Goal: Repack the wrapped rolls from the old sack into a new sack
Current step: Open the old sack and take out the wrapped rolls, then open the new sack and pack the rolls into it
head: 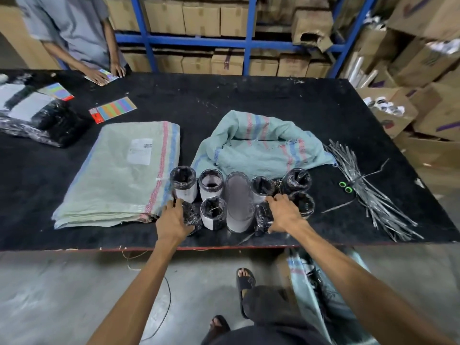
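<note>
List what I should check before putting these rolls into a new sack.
1. Rolls out and gathered: ok, the wrapped rolls stand clustered near the table edge.
2. New sack opened: not ok, the folded sacks lie flat, left of the rolls.
3. Crumpled sack emptied: cannot tell, its folds hide the inside.
4. Hands placed: ok, left hand and right hand bracket the cluster, both touching outer rolls.
5. Ties handy: ok, the tie bundle lies right of the rolls.
</note>
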Tool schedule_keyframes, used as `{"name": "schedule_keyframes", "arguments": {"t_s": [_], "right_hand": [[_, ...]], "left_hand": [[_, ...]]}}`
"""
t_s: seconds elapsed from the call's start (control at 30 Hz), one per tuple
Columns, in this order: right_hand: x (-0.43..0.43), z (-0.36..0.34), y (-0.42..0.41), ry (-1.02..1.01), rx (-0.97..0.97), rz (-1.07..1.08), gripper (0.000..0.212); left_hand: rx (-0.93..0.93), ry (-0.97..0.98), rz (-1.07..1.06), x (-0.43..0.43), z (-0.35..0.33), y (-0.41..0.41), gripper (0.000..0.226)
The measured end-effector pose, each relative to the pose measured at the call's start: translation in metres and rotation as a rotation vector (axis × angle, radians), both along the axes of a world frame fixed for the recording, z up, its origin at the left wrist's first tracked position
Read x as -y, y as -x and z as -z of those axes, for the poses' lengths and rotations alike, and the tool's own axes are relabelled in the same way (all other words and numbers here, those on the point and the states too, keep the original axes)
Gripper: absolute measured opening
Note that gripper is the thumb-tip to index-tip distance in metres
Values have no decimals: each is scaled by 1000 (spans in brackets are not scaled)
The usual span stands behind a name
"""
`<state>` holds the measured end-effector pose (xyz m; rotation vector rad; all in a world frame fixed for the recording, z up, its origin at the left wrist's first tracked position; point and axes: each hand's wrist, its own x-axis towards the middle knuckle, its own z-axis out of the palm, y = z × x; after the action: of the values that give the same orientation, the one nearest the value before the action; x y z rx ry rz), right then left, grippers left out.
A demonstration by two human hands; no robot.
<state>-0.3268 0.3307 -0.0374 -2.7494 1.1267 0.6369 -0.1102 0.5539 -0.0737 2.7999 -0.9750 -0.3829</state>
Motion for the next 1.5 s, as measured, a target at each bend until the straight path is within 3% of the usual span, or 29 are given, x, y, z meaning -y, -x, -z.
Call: {"name": "schedule_keyframes", "arguments": {"t_s": [0.2,0.43,0.53,0.63,0.87,1.07,1.23,1.43,1.5], "right_hand": [[-2,23,-7,-30,49,131,101],[-3,29,-11,10,34,96,96],[0,5,-23,-54,-8,155,76],[0,-28,-46,-44,-7,184,60],[-52,-88,-138,-84,279,-75,57],[-118,-72,-209,-209,387,-333,58],[-169,-18,-279,-289,242,-500,70],[-192,52,-346,-234,-87,-469,116],[-191,66,-356,-191,-157,-428,115]], "left_hand": [[-44,4,-61,11,28,-4,86],[-126,146,-72,9,47,-9,93],[-169,111,-55,8,40,-16,103],[-152,120,-10,1,22,-27,91],[-72,244,16,-34,-38,-74,75],[64,38,-10,-81,-47,-117,84],[106,-160,-24,-118,-23,-174,85],[86,-408,36,-127,34,-218,105],[96,-400,55,-128,50,-225,104]]}}
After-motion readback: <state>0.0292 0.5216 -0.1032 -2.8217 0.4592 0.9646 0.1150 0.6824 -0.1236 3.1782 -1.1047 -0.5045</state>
